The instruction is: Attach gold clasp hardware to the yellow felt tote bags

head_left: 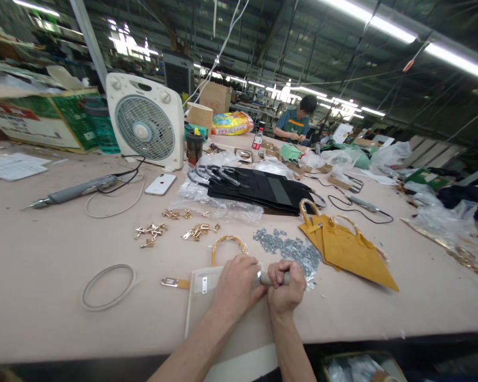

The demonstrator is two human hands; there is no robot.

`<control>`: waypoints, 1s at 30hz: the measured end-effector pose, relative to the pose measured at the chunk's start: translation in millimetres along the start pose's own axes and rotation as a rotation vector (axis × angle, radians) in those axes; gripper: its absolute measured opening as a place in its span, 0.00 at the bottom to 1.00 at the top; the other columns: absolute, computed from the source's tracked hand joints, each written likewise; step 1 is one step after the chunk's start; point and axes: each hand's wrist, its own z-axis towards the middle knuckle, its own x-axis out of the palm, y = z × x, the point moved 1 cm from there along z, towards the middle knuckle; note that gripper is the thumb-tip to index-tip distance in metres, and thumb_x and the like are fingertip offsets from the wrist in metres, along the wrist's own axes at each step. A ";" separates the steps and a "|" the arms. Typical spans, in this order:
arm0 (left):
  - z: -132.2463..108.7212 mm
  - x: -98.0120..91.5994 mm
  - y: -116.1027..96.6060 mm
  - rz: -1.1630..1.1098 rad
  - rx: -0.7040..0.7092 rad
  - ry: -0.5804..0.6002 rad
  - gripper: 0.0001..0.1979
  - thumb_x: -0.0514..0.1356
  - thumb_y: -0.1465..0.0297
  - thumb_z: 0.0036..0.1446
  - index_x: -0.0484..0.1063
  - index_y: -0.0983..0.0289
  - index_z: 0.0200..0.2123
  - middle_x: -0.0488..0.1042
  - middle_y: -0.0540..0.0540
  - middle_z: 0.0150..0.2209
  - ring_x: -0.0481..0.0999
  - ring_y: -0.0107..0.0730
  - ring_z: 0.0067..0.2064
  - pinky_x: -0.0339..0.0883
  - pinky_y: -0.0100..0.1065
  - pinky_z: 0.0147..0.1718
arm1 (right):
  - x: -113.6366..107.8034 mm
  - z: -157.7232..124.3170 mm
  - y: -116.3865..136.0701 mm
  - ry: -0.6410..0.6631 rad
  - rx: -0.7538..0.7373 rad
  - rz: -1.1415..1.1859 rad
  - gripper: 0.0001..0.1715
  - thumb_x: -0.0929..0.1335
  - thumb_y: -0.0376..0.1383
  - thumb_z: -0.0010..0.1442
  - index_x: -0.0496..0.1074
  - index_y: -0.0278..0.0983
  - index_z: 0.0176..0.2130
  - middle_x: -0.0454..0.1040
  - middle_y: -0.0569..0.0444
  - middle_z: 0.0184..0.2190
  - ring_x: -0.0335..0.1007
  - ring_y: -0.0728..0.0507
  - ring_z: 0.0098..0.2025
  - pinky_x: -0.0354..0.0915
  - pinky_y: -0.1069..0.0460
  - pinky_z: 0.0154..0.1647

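In front of me lies a cream-lined bag panel (201, 305) with a yellow looped handle (228, 240) at its top. A yellow strap with a metal clasp (170, 282) sticks out to its left, and a small metal plate (204, 285) sits on the lining. My left hand (237, 284) grips the panel near its upper edge, fingers curled and partly hidden. Closed around a grey cylindrical tool (265, 277), my right hand (286, 286) holds it nearly level against the panel beside my left thumb. The tool's working end is hidden.
Grey metal plates (290, 249) lie beyond my right hand, next to yellow bags (348, 244). Gold fittings (151, 232) sit in small heaps. Farther back are black bags (258, 188), a phone (160, 184), an electric screwdriver (74, 192), a fan (145, 122) and a seated person (292, 124).
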 end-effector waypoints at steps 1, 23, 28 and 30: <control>-0.1 -0.1 0.4 -0.005 -0.001 -0.001 0.14 0.72 0.67 0.54 0.79 0.57 0.45 0.79 0.52 0.52 0.73 0.47 0.55 0.69 0.46 0.53 | 1.7 -1.1 -0.7 0.013 -0.002 -0.026 0.21 0.66 0.44 0.69 0.68 0.38 0.26 0.56 0.63 0.16 0.51 0.52 0.16 0.51 0.55 0.19; -5.1 0.6 1.0 0.025 -0.016 -0.055 0.25 0.74 0.62 0.50 0.75 0.60 0.50 0.77 0.58 0.55 0.70 0.51 0.59 0.67 0.50 0.59 | 15.4 40.7 -4.6 0.014 0.187 -0.038 0.21 0.70 0.48 0.64 0.67 0.38 0.27 0.57 0.66 0.15 0.50 0.54 0.15 0.50 0.58 0.16; -3.3 -0.1 0.0 0.058 -0.038 -0.039 0.21 0.73 0.61 0.51 0.76 0.60 0.47 0.78 0.58 0.50 0.72 0.51 0.56 0.69 0.50 0.56 | 23.0 51.9 -19.3 0.174 0.332 -0.215 0.25 0.71 0.52 0.62 0.67 0.37 0.27 0.57 0.66 0.15 0.48 0.54 0.15 0.46 0.59 0.15; -2.6 -0.1 -0.8 0.071 -0.038 -0.038 0.20 0.73 0.61 0.52 0.76 0.60 0.46 0.78 0.58 0.49 0.72 0.51 0.55 0.69 0.49 0.55 | 23.2 52.7 -21.6 0.214 0.335 -0.247 0.25 0.72 0.52 0.61 0.67 0.37 0.26 0.57 0.65 0.15 0.48 0.54 0.15 0.46 0.59 0.15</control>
